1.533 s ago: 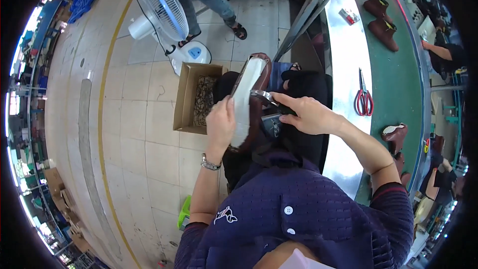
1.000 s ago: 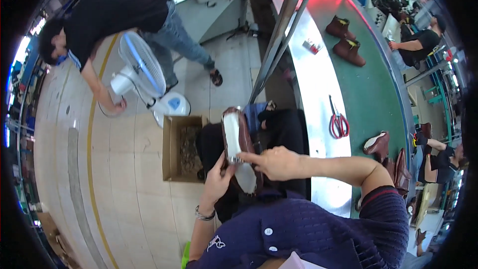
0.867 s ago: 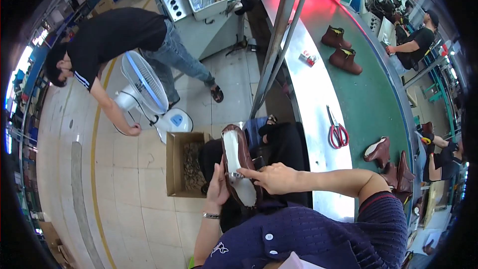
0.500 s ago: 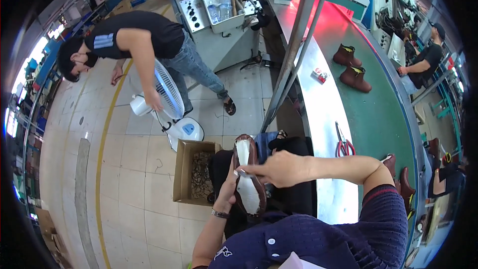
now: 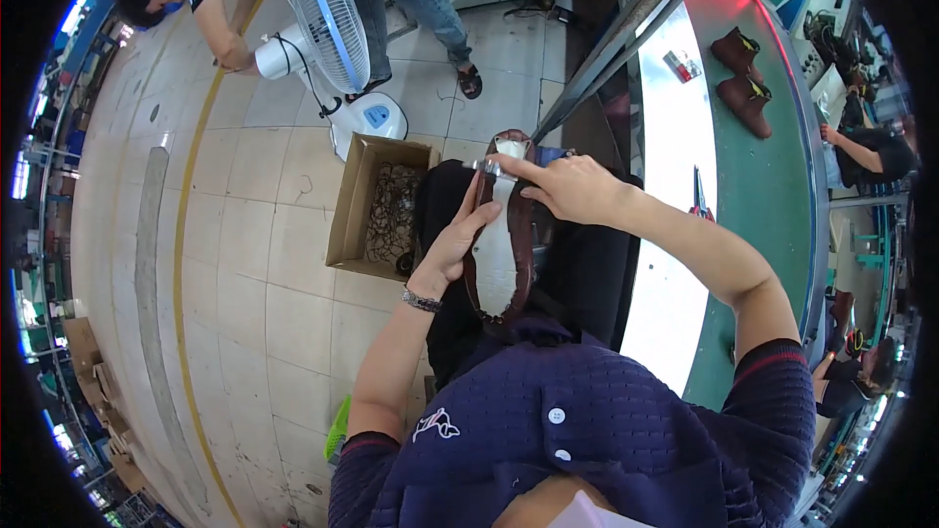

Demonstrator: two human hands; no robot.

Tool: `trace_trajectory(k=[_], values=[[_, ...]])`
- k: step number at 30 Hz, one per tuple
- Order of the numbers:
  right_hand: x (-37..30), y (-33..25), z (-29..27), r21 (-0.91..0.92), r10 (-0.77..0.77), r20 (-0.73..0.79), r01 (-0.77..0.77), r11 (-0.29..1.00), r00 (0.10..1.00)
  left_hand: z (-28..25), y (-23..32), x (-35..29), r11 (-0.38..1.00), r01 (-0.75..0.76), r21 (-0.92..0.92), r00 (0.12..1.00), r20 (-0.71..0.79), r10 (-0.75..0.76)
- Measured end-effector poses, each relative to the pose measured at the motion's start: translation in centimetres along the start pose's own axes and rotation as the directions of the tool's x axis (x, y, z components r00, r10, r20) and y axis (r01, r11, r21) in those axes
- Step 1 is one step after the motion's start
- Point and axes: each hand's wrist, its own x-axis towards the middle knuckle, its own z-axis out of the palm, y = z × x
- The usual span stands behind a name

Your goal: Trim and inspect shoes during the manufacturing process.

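Note:
A brown leather shoe (image 5: 526, 244) lies sole up over my lap, its long axis pointing away from me. Its pale white underside (image 5: 495, 264) shows, with the leather edge folded in around it. My left hand (image 5: 455, 242) wraps the shoe's left side, thumb across the pale bottom. Near the far end, my right hand (image 5: 577, 188) has its fingers curled, the index finger pressed on a small silver metal tool (image 5: 489, 167) that lies across the shoe. The tool's exact kind is hard to make out, as my fingers partly cover it.
At left, an open cardboard box (image 5: 342, 225) holds dark stringy scraps. Beyond it stands a white and blue fan (image 5: 333, 29), a bending person beside it. To the right runs a metal-edged green bench (image 5: 758, 225) with brown boots (image 5: 745, 106) and red-handled pliers (image 5: 700, 203). A metal post (image 5: 626, 44) slants up ahead.
My right hand has moved from the shoe's middle toward its far end. My left thumb now lies across the pale underside. The whole view has shifted, and the other person's hand sits behind the fan.

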Motion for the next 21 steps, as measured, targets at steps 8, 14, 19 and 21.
trace_trajectory(k=[8,14,19,21], values=[[-1.6,-1.9,0.9,0.06,0.045,0.05,-0.048,0.997,0.998,-0.2,-0.2,-0.7,0.999,0.027,-0.036,0.999,0.035,-0.026],[-1.7,-3.8,-1.1,-0.109,0.056,0.186,-0.036,0.993,0.981,-0.3,0.2,-1.2,0.994,0.096,-0.051,0.995,0.003,-0.096],[-1.9,-2.3,1.5,0.042,0.121,0.15,-0.128,0.991,0.981,-1.4,-1.1,-1.0,0.996,0.074,-0.05,0.995,0.065,-0.071],[-2.2,-2.7,1.5,0.002,0.152,0.206,-0.156,0.988,0.967,-1.2,-1.7,-2.2,0.947,0.098,-0.305,0.987,0.151,-0.053]])
